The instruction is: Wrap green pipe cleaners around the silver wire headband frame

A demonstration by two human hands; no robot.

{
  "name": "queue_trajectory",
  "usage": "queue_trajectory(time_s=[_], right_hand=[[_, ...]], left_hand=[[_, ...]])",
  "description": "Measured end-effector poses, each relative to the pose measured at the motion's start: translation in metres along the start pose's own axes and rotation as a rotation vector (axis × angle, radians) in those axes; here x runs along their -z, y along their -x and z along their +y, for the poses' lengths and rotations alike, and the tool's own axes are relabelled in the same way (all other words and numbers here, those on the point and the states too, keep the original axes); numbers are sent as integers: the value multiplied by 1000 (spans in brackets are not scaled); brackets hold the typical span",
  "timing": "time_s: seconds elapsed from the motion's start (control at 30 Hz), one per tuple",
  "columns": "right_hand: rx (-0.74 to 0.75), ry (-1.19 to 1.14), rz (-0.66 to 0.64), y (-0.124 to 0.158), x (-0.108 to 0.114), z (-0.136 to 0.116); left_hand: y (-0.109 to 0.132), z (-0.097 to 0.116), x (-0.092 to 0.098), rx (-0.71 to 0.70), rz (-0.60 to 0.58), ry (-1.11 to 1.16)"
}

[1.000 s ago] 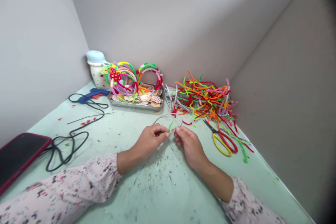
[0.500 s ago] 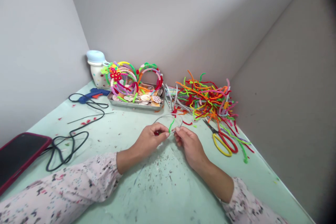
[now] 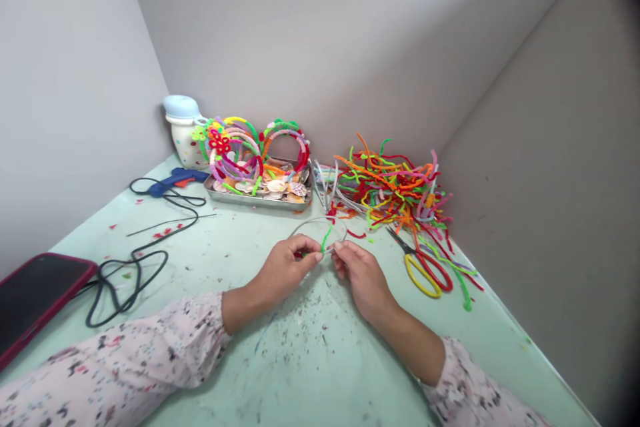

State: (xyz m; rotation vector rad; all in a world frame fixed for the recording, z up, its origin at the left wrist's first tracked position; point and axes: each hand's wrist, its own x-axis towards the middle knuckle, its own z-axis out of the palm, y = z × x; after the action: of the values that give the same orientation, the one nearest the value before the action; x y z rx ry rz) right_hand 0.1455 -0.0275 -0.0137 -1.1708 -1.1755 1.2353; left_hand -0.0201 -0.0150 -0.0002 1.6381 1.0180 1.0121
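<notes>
A thin grey headband (image 3: 320, 219) curves up from between my two hands near the middle of the table. My left hand (image 3: 287, 265) pinches it at the left, with a short green pipe cleaner (image 3: 327, 237) standing up at the fingertips. A bit of red shows under the left fingers, mostly hidden. My right hand (image 3: 361, 273) pinches the headband close beside, thumb and forefinger together. The two hands' fingertips are a small distance apart. Scissors (image 3: 424, 270) with yellow and red handles lie to the right of my right hand.
A metal tray (image 3: 260, 202) holds shells and several colourful wrapped headbands (image 3: 235, 143). Right of it lies a tangled heap of pipe cleaners (image 3: 395, 180). A blue glue gun (image 3: 177, 180) with black cord, a white cup (image 3: 185, 137) and a phone (image 3: 40, 300) are at left. Walls enclose the table.
Both hands keep their pinch on the headband, and the green pipe cleaner stays upright. Only a very slight shift of the whole view is visible.
</notes>
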Motion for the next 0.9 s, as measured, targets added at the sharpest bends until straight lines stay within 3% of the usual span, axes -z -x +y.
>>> queue_trajectory(time_s=[0.9], right_hand=[[2, 22, -10, 0, 1, 1]], left_hand=[[1, 1, 1, 23, -3, 14]])
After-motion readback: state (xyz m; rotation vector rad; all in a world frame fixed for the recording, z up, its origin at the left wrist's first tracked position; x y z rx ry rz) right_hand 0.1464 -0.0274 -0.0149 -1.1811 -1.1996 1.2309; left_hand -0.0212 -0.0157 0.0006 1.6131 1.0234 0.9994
